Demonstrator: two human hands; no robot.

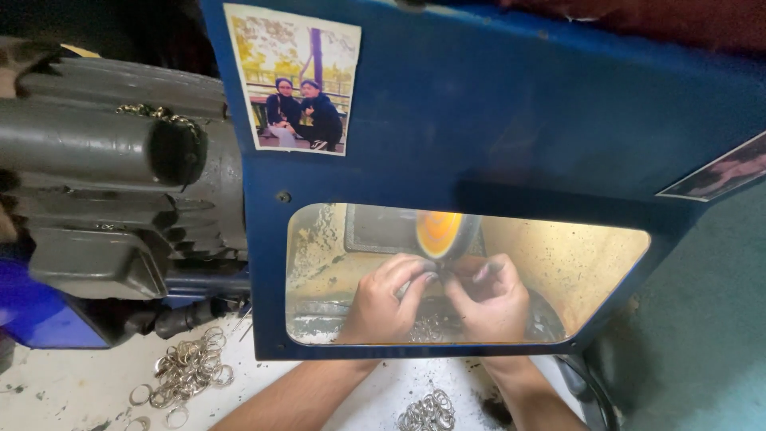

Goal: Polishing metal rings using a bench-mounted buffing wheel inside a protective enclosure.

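Note:
Both my hands reach under a blue shield panel (511, 120) and show through its clear window (590, 263). My left hand (383, 299) and my right hand (491, 299) meet fingertip to fingertip, pinching a small metal piece that is mostly hidden by my fingers. They hold it right below a spinning orange polishing wheel (441, 233). What looks like more metal rings lies under my hands inside the lit, yellowish enclosure.
A grey electric motor (112, 183) sits at the left with a blue part (40, 311) beneath it. Several loose metal rings (187, 367) lie on the white bench; another pile of rings (427, 411) lies between my forearms. A photo (294, 78) is stuck on the panel.

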